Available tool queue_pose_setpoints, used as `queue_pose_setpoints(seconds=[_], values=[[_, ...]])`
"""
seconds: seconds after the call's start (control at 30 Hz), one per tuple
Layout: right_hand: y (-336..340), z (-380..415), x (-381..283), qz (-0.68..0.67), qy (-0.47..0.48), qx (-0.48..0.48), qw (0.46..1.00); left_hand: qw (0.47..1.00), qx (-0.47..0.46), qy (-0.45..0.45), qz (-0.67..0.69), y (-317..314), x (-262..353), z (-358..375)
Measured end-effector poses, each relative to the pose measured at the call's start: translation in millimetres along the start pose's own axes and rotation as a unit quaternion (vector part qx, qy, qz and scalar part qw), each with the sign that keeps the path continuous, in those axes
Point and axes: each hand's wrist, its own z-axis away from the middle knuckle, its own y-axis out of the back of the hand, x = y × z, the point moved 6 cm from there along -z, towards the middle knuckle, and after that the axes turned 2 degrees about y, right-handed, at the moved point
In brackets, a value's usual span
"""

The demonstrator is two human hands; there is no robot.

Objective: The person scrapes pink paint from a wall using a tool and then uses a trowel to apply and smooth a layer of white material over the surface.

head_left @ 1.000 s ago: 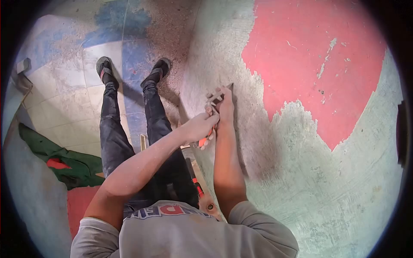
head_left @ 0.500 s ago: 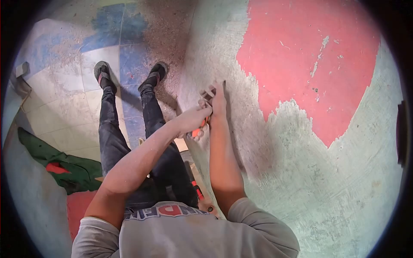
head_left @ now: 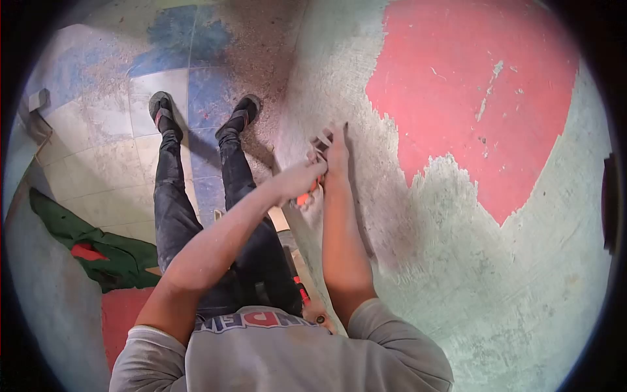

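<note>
Shifted slightly away from red paint patch (head_left: pixel 477 98): left hand (head_left: pixel 305 181), closed round orange tool (head_left: pixel 304 198), and right hand (head_left: pixel 334 153), near wall (head_left: pixel 457 281), fingers apart, whether pinching anything cannot tell.

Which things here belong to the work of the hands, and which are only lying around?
In the work:
orange-handled tool, in left hand
right hand, close by
probably the patchy wall

Lying about:
green cloth
red-and-black item, apparently

Evenly lit, with soft shadows and black, curved fisheye edges.
</note>
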Motion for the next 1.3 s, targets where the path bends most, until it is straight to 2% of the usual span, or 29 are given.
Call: queue_pose_setpoints(seconds=[0.13,0.23,0.27,0.37,0.47,0.57,0.67,0.7,0.77,0.87,1.03,1.2,1.27,1.3], values=[[3,16,-2,-0.027,0.022,-0.018,0.999,1.0,-0.023,0.006,-0.003,-11,13,29],[3,13,-5,-0.027,0.002,-0.037,0.999,0.999,-0.03,-0.016,0.009,-14,12,22],[-1,6,-5,-0.022,0.004,-0.021,1.0,0.999,-0.007,-0.02,-0.029,-8,21,22],[-5,-3,-8,-0.039,0.015,-0.039,0.998,1.0,-0.019,-0.001,0.001,-2,17,6],[2,5,-5,-0.059,0.01,-0.053,0.997,0.999,0.002,-0.041,-0.024,-11,13,6],[2,4,-3,-0.04,0.013,-0.033,0.999,1.0,-0.025,-0.009,-0.017,-6,16,18],[12,16,-2,-0.042,0.007,-0.06,0.997,0.998,0.009,-0.034,-0.046,-19,8,17],[14,16,0,-0.042,0.007,-0.051,0.998,0.999,-0.01,-0.015,-0.036,-20,2,16],[-1,13,-6,-0.042,0.013,-0.044,0.998,0.999,-0.039,0.016,-0.021,-11,27,39],[-11,14,-2,-0.072,0.023,-0.015,0.997,0.998,-0.044,0.016,-0.034,9,21,30],[-8,11,-1,-0.051,0.02,-0.026,0.998,0.999,-0.041,0.007,-0.014,7,20,28],[23,17,2,0.002,0.016,-0.066,0.998,0.999,-0.017,-0.05,0.012,-29,-10,11],[20,-3,-3,0.041,0.027,-0.057,0.997,0.995,0.002,-0.089,0.034,-30,-7,6],[16,-14,-4,0.06,0.03,-0.054,0.996,0.996,-0.004,-0.077,0.037,-22,-1,2]])
